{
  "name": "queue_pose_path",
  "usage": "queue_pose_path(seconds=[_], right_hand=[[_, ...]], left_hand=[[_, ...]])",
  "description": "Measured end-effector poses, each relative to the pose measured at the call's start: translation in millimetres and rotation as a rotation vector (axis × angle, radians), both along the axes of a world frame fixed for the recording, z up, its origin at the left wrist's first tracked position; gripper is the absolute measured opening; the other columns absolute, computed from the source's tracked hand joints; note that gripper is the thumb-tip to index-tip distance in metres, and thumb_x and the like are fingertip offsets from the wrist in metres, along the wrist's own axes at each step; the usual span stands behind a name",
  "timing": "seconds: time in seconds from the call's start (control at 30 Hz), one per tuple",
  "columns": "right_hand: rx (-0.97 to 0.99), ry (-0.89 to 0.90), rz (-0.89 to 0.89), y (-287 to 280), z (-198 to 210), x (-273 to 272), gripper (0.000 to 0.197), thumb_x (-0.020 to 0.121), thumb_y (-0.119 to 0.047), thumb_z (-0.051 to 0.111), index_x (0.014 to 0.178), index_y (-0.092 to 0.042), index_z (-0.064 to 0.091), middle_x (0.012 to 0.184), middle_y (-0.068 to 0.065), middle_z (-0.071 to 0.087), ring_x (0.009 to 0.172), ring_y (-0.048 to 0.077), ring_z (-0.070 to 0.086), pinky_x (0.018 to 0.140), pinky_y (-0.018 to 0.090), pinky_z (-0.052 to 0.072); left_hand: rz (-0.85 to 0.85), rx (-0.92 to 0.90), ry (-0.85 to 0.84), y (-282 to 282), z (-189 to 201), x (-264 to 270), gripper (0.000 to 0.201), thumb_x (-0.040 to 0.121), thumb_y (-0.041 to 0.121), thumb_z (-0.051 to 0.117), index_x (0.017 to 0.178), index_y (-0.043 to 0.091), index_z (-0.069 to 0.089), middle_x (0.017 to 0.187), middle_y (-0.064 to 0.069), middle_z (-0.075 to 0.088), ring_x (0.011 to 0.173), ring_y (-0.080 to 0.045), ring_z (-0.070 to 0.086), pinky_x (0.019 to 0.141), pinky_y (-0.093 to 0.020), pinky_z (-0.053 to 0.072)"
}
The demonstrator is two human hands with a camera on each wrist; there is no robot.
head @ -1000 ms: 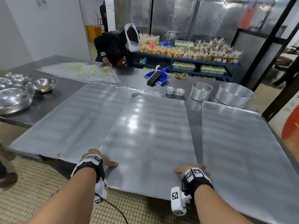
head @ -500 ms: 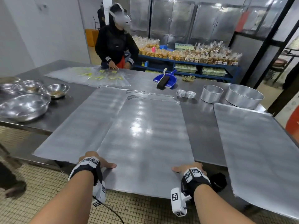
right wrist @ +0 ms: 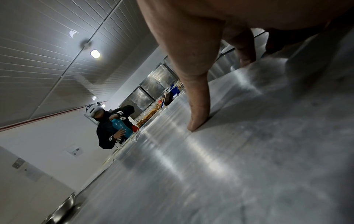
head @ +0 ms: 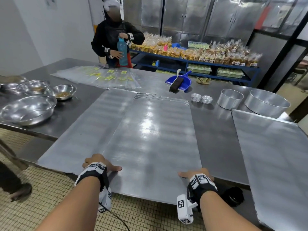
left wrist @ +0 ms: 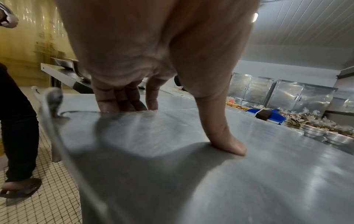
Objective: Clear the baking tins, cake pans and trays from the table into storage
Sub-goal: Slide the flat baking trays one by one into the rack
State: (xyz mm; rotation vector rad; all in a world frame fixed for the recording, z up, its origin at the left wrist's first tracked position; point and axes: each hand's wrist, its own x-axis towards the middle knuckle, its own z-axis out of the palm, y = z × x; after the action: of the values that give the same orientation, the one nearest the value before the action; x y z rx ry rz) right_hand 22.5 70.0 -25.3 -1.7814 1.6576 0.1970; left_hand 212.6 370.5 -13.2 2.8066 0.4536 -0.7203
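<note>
A large flat metal tray (head: 150, 139) lies in the middle of the steel table (head: 216, 147), its near end sticking out past the table's edge. My left hand (head: 98, 164) grips its near left corner: the thumb (left wrist: 226, 139) presses on top and the fingers (left wrist: 118, 100) curl over the side edge. My right hand (head: 196, 175) grips the near right corner, thumb (right wrist: 197, 115) on top of the tray (right wrist: 229, 159). A second tray (head: 80, 140) lies partly under it on the left, and a third tray (head: 275, 155) on the right. Two round cake pans (head: 230, 99) (head: 266, 103) and small tins (head: 200, 98) stand behind.
Steel bowls (head: 28, 109) stand at the far left. A blue dustpan with a brush (head: 179, 82) and clear plastic bags (head: 103, 77) lie at the back. A person (head: 115, 39) stands across the table holding a blue bottle. Another person's foot (head: 20, 192) is on the floor to my left.
The middle tray has slid toward me in both hands, and its gap to the right tray has widened. The person opposite has straightened up and now holds a blue bottle.
</note>
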Motion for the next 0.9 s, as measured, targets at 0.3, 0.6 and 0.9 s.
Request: queue_pose_path(seconds=[0.3,0.6,0.9], right_hand=[[0.001,0.041,-0.01,-7,-1,23,0.107,0.042,-0.049,0.092,0.13,-0.007,0.048,0.129,0.016,0.051,0.123,0.037,0.043,0.096,0.044,0.045],[0.077,0.021,-0.15,-19,2,41,0.101,0.067,-0.041,0.083,0.139,-0.003,0.025,0.137,0.022,0.037,0.124,0.038,0.047,0.095,0.039,0.043],[0.168,-0.025,-0.019,-36,-18,48,0.097,0.041,-0.064,0.085,0.117,-0.007,0.063,0.107,0.013,0.068,0.092,0.028,0.07,0.07,0.029,0.054]], left_hand=[[-0.098,0.103,0.057,-12,-38,42,0.137,0.005,0.089,0.066,0.119,0.015,0.055,0.114,-0.01,0.053,0.11,-0.034,0.05,0.087,-0.045,0.049],[-0.167,-0.097,0.107,-21,-17,46,0.102,0.039,0.089,0.069,0.11,0.016,0.065,0.115,-0.006,0.064,0.104,-0.03,0.061,0.091,-0.038,0.054],[0.182,-0.405,0.08,-26,-31,71,0.1,0.047,0.064,0.088,0.117,-0.002,0.06,0.101,-0.022,0.067,0.082,-0.037,0.066,0.08,-0.046,0.058]])
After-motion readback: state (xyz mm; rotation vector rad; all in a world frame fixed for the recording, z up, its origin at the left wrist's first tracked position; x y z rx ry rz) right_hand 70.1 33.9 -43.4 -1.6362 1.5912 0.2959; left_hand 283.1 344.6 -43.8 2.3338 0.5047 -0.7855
